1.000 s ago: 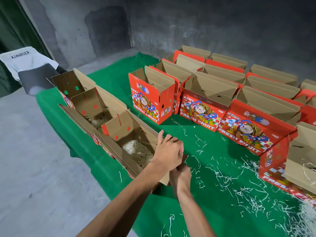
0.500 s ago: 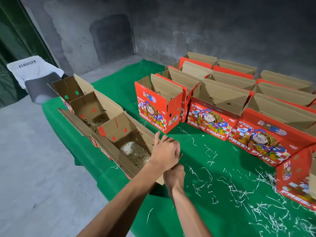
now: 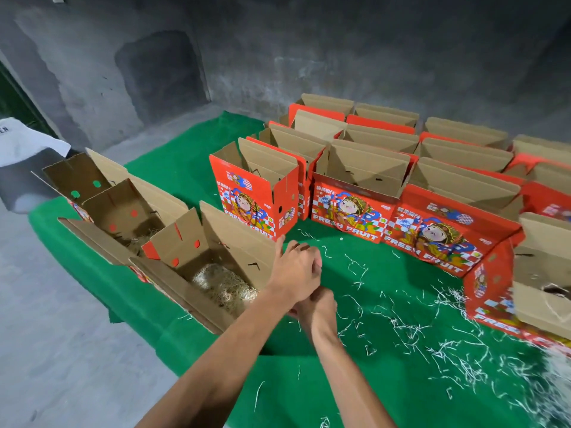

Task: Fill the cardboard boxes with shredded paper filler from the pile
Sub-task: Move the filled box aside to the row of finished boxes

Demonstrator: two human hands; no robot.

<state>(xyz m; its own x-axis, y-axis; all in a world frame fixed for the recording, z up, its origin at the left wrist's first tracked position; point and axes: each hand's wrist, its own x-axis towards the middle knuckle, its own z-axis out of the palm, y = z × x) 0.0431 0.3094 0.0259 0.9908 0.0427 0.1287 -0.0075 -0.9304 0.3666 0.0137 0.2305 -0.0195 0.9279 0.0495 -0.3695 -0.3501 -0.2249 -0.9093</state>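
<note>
Change since a second ago: your view has swung left, so the paper pile has slid almost out of frame at 4 o'clock; your hands stay stacked at the same box corner.

Item 1, left hand [image 3: 295,271]: palm down on the near right corner of the nearest box [image 3: 197,264], fingers loosely together; whether the grip clamps the cardboard, you cannot tell.
Item 2, right hand [image 3: 318,305]: tucked under the left wrist, curled; its grip is hidden.
Item 3, nearest box: lying open at 10 o'clock on the green-covered counter [image 3: 309,381], a modest nest of shredded paper [image 3: 224,284] at its bottom.
Item 4, second open box [image 3: 123,208]: farther at 10 o'clock, a little filler inside.
Item 5, loose strands [image 3: 411,329]: strewn from 2 to 4 o'clock; pile edge [image 3: 556,370] at 4 o'clock.
Item 6, upright red boxes [image 3: 355,193]: rows from 12 to 2 o'clock, contents unseen.

Step in hand, by judgement: settling the filled box. Next: reach to 4 o'clock for a fresh handful and take an upright box.
</note>
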